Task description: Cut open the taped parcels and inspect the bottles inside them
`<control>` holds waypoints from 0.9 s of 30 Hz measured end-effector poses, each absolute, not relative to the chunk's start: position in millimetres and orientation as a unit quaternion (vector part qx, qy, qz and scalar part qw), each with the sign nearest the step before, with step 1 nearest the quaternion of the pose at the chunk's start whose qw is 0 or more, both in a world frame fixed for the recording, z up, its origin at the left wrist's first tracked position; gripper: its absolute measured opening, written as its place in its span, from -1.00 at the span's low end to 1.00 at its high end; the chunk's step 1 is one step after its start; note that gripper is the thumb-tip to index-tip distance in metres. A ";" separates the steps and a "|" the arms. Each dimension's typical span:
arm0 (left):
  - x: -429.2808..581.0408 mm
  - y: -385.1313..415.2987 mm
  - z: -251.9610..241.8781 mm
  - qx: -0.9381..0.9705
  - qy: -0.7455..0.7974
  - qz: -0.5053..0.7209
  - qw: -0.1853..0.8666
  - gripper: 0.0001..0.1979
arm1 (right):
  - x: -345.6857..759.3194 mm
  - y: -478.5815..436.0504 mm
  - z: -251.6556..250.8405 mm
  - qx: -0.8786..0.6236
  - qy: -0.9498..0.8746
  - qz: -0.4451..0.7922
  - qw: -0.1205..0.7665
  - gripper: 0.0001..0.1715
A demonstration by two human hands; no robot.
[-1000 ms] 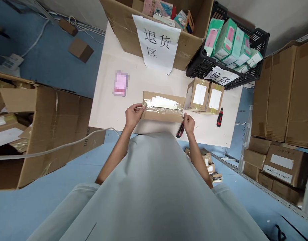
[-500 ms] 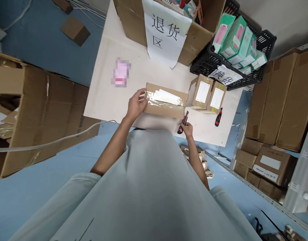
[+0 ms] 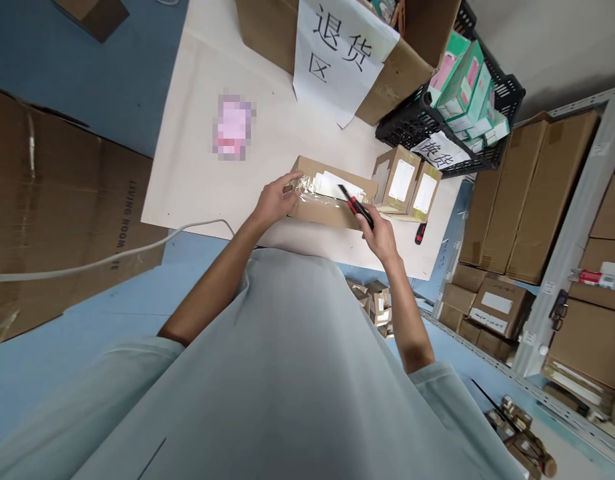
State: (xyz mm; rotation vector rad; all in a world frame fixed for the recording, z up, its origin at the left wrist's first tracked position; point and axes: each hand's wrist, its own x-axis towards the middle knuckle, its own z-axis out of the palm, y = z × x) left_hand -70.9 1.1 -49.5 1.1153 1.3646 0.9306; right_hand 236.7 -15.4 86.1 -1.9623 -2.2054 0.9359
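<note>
A long cardboard box (image 3: pixel 320 212) with clear tape and a white paper label (image 3: pixel 332 185) lies near the table's front edge. My left hand (image 3: pixel 276 202) grips its left end, thumb and fingers on the corner. In my right hand (image 3: pixel 381 237) is a red and black utility knife (image 3: pixel 356 208), its tip pointing up and left above the box's right part. Whether the blade touches the tape I cannot tell. Just right of this box stand two small labelled cartons (image 3: pixel 397 179). A second utility knife (image 3: pixel 420 233) lies on the table in front of them.
A big open carton (image 3: pixel 267 33) with a paper sign and a black crate (image 3: pixel 402 123) of green boxes stand at the back. A pixelated pink item (image 3: pixel 233 128) lies left on the table (image 3: pixel 187 133). Stacked cartons (image 3: pixel 517 193) fill the shelf at right. A white cable (image 3: pixel 112 257) hangs at left.
My right hand has lifted the utility knife from beside the box's lower right corner to above the box, turning its tip up and left. My left hand stays on the box. The view has shifted.
</note>
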 end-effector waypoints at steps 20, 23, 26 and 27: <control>-77.3 3.6 -66.5 0.470 0.536 0.402 0.575 -0.38 | 107.0 59.1 142.9 -0.395 -0.836 0.082 -0.371 -0.39; -80.5 3.2 -67.4 0.467 0.538 0.400 0.577 -0.36 | 102.6 65.6 136.5 -0.377 -0.847 0.077 -0.366 -0.41; -80.1 3.4 -66.6 0.467 0.540 0.393 0.579 -0.36 | 105.2 69.8 133.0 -0.366 -0.855 0.072 -0.360 -0.43; -79.0 3.6 -66.2 0.469 0.541 0.392 0.578 -0.36 | 107.0 70.6 133.0 -0.363 -0.857 0.069 -0.360 -0.44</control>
